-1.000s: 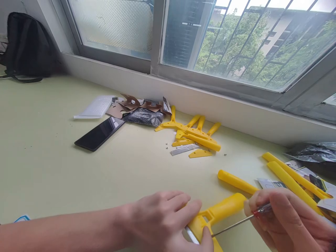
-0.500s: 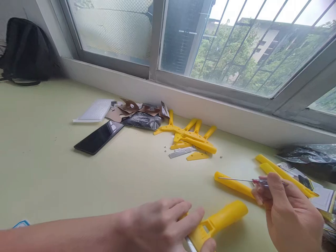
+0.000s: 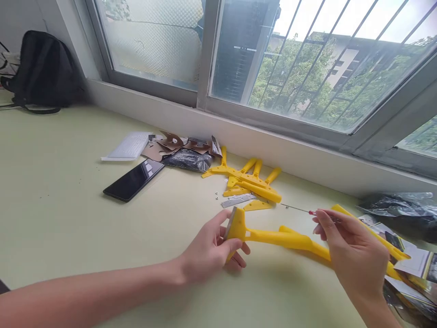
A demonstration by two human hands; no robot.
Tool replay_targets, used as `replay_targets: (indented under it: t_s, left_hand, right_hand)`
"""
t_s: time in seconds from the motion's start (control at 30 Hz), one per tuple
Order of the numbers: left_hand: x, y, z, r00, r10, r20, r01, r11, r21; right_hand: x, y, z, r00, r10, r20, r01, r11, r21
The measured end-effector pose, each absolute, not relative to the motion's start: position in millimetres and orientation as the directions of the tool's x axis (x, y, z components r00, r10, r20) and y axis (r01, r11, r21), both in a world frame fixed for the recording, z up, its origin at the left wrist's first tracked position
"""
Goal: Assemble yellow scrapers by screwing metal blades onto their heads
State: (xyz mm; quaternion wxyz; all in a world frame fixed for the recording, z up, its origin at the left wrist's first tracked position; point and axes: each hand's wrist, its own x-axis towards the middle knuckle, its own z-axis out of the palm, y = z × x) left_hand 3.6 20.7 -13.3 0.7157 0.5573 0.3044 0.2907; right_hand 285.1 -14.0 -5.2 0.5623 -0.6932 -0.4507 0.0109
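Left hand (image 3: 206,250): forearm in from lower left, thumb and fingers closed around the head of one yellow scraper (image 3: 266,236), handle extending right, over the table (image 3: 153,237). Right hand (image 3: 358,253): fingers curled, pinching one screwdriver (image 3: 310,212), shaft pointing left. Counted: one phone (image 3: 134,180), three small metal pieces (image 3: 216,198). Piled yellow parts (image 3: 262,191) overlap; total unclear.

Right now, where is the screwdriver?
In the head view, right of centre: the screwdriver is held in the right hand, its tip pointing left toward the yellow scraper parts.
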Motion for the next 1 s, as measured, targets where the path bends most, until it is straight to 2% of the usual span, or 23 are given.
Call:
replay_targets:
  t_s: [0.07, 0.2, 0.3, 0.4, 0.53, 1.0]
  left_hand:
    - [4, 26, -10, 0.647, 0.738, -0.189, -0.105, 0.332, 0.937]
    - [-1, 33, -8, 0.716, 0.672, -0.189, -0.115, 0.381, 0.918]
    - [-3, 33, -9, 0.731, 0.656, -0.188, -0.109, 0.384, 0.917]
    - [-3, 31, -10, 0.73, 0.658, -0.185, -0.107, 0.377, 0.92]
    - [-3, 29, -11, 0.72, 0.669, -0.181, -0.109, 0.367, 0.924]
    - [-1, 27, -12, 0.709, 0.681, -0.183, -0.107, 0.361, 0.927]
  right_hand:
    - [282, -12, -10, 0.551, 0.65, 0.523, 0.653, 0.055, -0.756]
    - [287, -16, -16, 0.55, 0.61, 0.571, 0.715, 0.01, -0.699]
    - [297, -19, -19, 0.627, 0.576, 0.525, 0.67, -0.054, -0.741]
    - [303, -20, -24, 0.627, 0.574, 0.527, 0.671, -0.054, -0.74]
    - [304, -19, -32, 0.538, 0.589, 0.603, 0.739, 0.015, -0.673]
    - [303, -13, -32, 0.369, 0.617, 0.695, 0.877, 0.017, -0.48]
